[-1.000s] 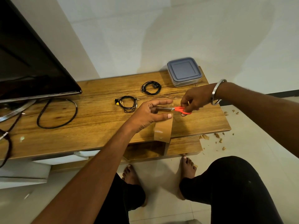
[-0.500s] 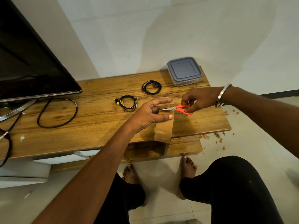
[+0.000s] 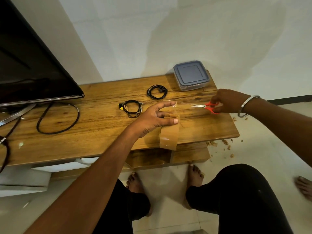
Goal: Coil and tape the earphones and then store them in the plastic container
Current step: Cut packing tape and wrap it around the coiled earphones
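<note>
The head view showed the left hand (image 3: 155,120) raised over the desk (image 3: 94,119), its fingers mostly straight, with a short piece of clear tape (image 3: 170,106) stuck at the tip of the forefinger. A brown tape roll (image 3: 168,137) hung below its thumb. Just beyond this hand, toward the wall, lay the nearer coiled earphones (image 3: 132,108), the pair with yellow buds. A second coil (image 3: 157,92) lay further back. The left hand was clearly the nearer one to both. The right hand (image 3: 226,101) stood well to the right, its fingers curled through the handles of the red scissors (image 3: 205,106), blades pointing left. The plastic container (image 3: 191,75), lid on, stood behind it at the desk's far corner.
</note>
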